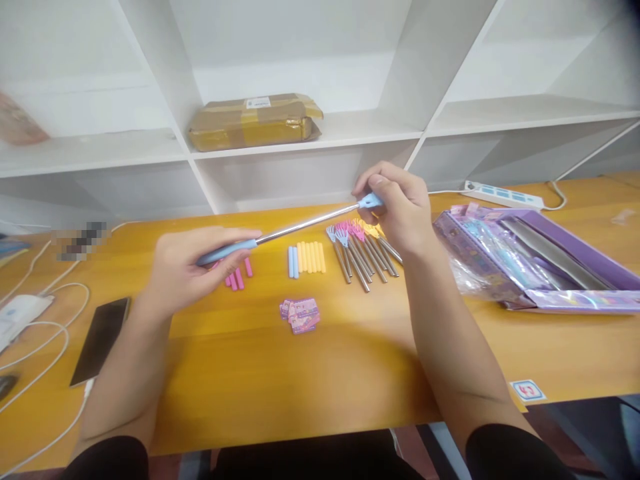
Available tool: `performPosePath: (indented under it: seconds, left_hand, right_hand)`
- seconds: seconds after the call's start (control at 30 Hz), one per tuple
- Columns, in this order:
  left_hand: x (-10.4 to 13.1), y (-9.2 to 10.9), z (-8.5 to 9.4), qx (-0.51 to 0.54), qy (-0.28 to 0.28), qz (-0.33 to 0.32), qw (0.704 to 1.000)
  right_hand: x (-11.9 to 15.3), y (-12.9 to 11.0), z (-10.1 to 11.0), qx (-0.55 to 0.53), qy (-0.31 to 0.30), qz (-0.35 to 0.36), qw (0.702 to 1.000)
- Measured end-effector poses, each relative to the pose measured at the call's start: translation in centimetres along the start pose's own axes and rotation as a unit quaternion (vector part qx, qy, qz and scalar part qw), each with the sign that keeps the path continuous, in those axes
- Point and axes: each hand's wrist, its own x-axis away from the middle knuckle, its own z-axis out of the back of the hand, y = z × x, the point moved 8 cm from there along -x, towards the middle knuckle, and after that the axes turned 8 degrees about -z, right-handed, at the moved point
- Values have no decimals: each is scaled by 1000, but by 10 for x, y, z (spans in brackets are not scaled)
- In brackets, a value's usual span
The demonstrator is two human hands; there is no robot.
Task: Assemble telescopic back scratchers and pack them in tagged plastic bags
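Observation:
A telescopic back scratcher (307, 221) with a metal rod is stretched between my two hands above the table. My left hand (193, 263) is closed around its light blue handle. With thumb and fingers, my right hand (397, 200) pinches the light blue claw head, which is partly hidden. Below lie several metal rods with blue, pink and yellow claw heads (357, 233). Yellow handle sleeves (311, 257) lie in a row beside two blue sleeves (293, 262). Pink sleeves (238, 277) are partly covered by my left hand. Small printed cards (301, 315) are piled nearer me.
An open purple box (530, 297) with plastic-wrapped items stands at the right. Behind it is a power strip (505, 195). A phone (101, 339) and white cables lie at the left. On the white shelf sits a taped cardboard parcel (255, 123).

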Motion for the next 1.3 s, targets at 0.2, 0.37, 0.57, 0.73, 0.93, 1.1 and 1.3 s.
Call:
performPosePath:
  seconds: [0.2, 0.37, 0.57, 0.73, 0.93, 1.1, 1.3]
  left_hand:
    - [0, 0, 3, 2, 5, 8, 1000]
    - [3, -3, 4, -3, 3, 17, 1000]
    - [2, -4, 3, -8, 11, 13, 1000]
    - [2, -3, 1, -4, 15, 16, 1000]
    - [2, 0, 1, -4, 24, 7, 1000]
    - [1, 2, 2, -14, 27, -2, 1000]
    - [1, 3, -1, -10, 28, 5, 1000]
  right_hand:
    - [2, 3, -4, -6, -7, -8, 1000]
    - [4, 2, -6, -2, -6, -13, 1000]
    - [6, -2, -11, 9, -7, 1, 1000]
    - [7, -4, -13, 12, -12, 3, 1000]
    - [8, -6, -15, 27, -14, 14, 999]
    - [9, -7, -21, 39, -24, 26, 999]
    - [11, -6, -30, 42, -31, 25, 998]
